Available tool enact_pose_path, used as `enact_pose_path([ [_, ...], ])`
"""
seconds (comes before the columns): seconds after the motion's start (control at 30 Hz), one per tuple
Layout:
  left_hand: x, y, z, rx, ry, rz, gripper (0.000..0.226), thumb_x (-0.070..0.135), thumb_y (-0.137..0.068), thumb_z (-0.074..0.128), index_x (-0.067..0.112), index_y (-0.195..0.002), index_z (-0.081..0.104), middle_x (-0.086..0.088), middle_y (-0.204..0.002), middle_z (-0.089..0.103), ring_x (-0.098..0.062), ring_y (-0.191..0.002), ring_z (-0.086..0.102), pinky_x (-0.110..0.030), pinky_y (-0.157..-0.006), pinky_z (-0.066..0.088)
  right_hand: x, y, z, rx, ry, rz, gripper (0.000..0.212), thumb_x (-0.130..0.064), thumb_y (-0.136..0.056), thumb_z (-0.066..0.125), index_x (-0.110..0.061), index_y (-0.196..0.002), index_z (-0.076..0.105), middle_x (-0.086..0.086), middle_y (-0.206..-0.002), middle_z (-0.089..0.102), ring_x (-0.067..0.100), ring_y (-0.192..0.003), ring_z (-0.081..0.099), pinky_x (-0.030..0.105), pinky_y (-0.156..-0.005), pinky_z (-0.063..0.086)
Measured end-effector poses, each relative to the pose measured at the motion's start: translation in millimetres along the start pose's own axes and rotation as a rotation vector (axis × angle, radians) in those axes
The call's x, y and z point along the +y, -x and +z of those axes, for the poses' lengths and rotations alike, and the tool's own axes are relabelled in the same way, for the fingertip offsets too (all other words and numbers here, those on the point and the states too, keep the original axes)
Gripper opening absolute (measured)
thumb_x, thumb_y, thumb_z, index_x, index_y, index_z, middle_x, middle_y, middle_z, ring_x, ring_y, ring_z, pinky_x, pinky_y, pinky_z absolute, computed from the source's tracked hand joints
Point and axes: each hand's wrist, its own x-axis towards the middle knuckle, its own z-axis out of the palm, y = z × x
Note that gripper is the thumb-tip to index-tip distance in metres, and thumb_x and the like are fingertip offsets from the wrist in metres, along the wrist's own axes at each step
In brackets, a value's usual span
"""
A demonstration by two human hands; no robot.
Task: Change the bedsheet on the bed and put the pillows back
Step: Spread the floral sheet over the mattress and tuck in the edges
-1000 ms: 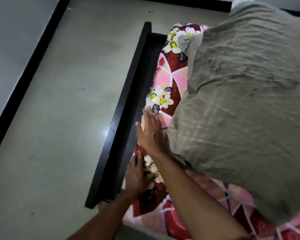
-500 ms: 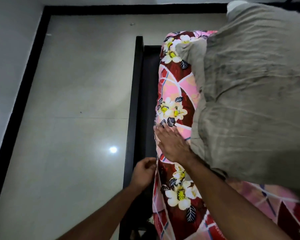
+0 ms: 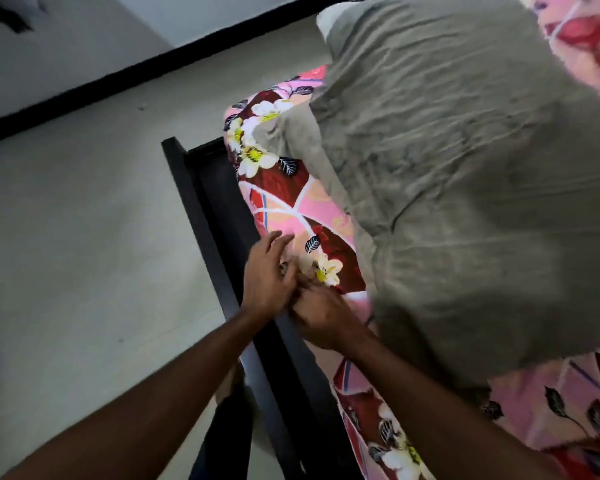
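Note:
The floral bedsheet (image 3: 302, 209), pink and dark red with white flowers, covers the mattress edge. A large grey-olive pillow (image 3: 465, 174) lies on the bed to the right of it, overhanging the edge. My left hand (image 3: 265, 275) presses on the side of the sheet with its fingers stretched out. Touching it, my right hand (image 3: 326, 317) lies on the sheet at the mattress edge, just left of the pillow. Its fingertips are blurred and partly under the left hand, so its hold is unclear.
The black bed frame rail (image 3: 201, 209) runs along the mattress below my hands, with a dark gap between them. Pale tiled floor (image 3: 66, 254) lies to the left, bounded by a black skirting (image 3: 136, 67). My dark-trousered leg (image 3: 222, 434) stands beside the rail.
The view has swung round. My left hand came up from the gap onto the sheet's side. My right hand slid back along the edge, and the two hands now touch.

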Motion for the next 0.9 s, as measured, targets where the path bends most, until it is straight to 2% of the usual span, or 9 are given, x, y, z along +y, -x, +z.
enact_pose_path([
  [0.07, -19.8, -50.3, 4.0, -0.088, -0.137, 0.279, 0.050, 0.035, -0.100, 0.046, 0.016, -0.146, 0.048, -0.009, -0.153, 0.043, -0.027, -0.143, 0.035, -0.041, -0.117, 0.029, 10.5, -21.0, -20.8, 0.151, 0.031, 0.143, 0.025, -0.009, -0.094, 0.053, -0.004, -0.112, 0.070, 0.016, -0.128, 0.065, 0.032, -0.132, 0.052, 0.043, -0.112, 0.039],
  [0.13, -40.3, -91.3, 10.0, -0.190, -0.256, 0.464, 0.054, 0.038, -0.104, 0.036, 0.019, -0.155, 0.034, -0.010, -0.162, 0.029, -0.032, -0.151, 0.021, -0.045, -0.121, 0.023, 27.9, -32.1, -20.5, 0.187, 0.162, 0.340, 0.036, -0.015, -0.097, 0.053, -0.009, -0.132, 0.063, 0.010, -0.147, 0.053, 0.028, -0.139, 0.044, 0.042, -0.117, 0.033],
  [0.27, -84.4, -129.6, 6.5, -0.305, -0.410, 0.542, 0.055, 0.045, -0.105, 0.027, 0.029, -0.157, 0.026, -0.004, -0.166, 0.018, -0.029, -0.153, 0.015, -0.052, -0.118, 0.023, 23.3, -53.8, 17.8, -0.033, 0.397, 0.640, 0.062, -0.041, -0.101, 0.041, -0.017, -0.157, 0.031, 0.008, -0.164, 0.027, 0.034, -0.150, 0.026, 0.055, -0.120, 0.021],
  [0.37, -105.8, -148.5, -23.6, -0.322, -0.398, 0.462, 0.059, 0.045, -0.104, 0.026, 0.023, -0.159, 0.022, -0.003, -0.167, 0.012, -0.028, -0.154, 0.009, -0.047, -0.121, 0.016, 2.3, -75.6, 34.4, -0.141, 0.347, 0.335, 0.058, -0.036, -0.102, 0.042, -0.024, -0.157, 0.031, 0.004, -0.165, 0.027, 0.029, -0.150, 0.028, 0.055, -0.119, 0.022],
  [0.5, -109.6, -164.4, -51.3, -0.497, -0.146, 0.375, 0.061, 0.038, -0.102, 0.030, 0.016, -0.158, 0.021, 0.001, -0.166, 0.007, -0.020, -0.154, 0.003, -0.036, -0.125, 0.008, 17.4, -120.8, 16.4, 0.053, 0.236, 0.453, 0.051, -0.024, -0.103, 0.044, -0.016, -0.154, 0.040, 0.004, -0.161, 0.036, 0.026, -0.149, 0.031, 0.050, -0.116, 0.032],
  [0.63, -110.1, -176.5, -74.1, -0.415, 0.095, 0.214, 0.054, 0.022, -0.101, 0.049, 0.019, -0.153, 0.038, 0.002, -0.162, 0.030, -0.005, -0.144, 0.028, -0.026, -0.119, 0.027, 52.3, -168.4, 12.6, 0.029, 0.279, 0.623, 0.055, -0.034, -0.104, 0.043, -0.018, -0.156, 0.036, 0.003, -0.164, 0.028, 0.025, -0.152, 0.024, 0.046, -0.121, 0.023],
  [0.7, -108.0, -191.5, -81.0, -0.296, 0.153, 0.118, 0.048, 0.019, -0.099, 0.053, 0.018, -0.146, 0.048, 0.000, -0.150, 0.047, -0.008, -0.134, 0.044, -0.033, -0.114, 0.038, 61.2, -184.3, 18.1, -0.034, 0.293, 0.643, 0.060, -0.042, -0.104, 0.040, -0.021, -0.158, 0.029, 0.002, -0.166, 0.021, 0.025, -0.153, 0.021, 0.050, -0.122, 0.020],
  [0.83, -102.9, -225.5, -94.1, -0.181, 0.203, -0.040, 0.047, 0.027, -0.090, 0.050, 0.017, -0.136, 0.055, 0.000, -0.129, 0.059, -0.016, -0.115, 0.057, -0.040, -0.100, 0.049, 42.9, -197.4, 34.0, -0.183, 0.256, 0.308, 0.058, -0.039, -0.103, 0.038, -0.023, -0.158, 0.028, -0.001, -0.166, 0.022, 0.020, -0.153, 0.023, 0.046, -0.122, 0.018],
  [0.9, -100.8, -243.8, -102.5, -0.187, 0.202, -0.035, 0.049, 0.024, -0.088, 0.049, 0.016, -0.136, 0.055, -0.001, -0.127, 0.059, -0.017, -0.114, 0.057, -0.042, -0.100, 0.049, 39.4, -207.8, 29.9, -0.112, 0.164, 0.318, 0.058, -0.033, -0.102, 0.042, -0.023, -0.158, 0.030, -0.003, -0.166, 0.024, 0.017, -0.153, 0.020, 0.039, -0.123, 0.018],
])
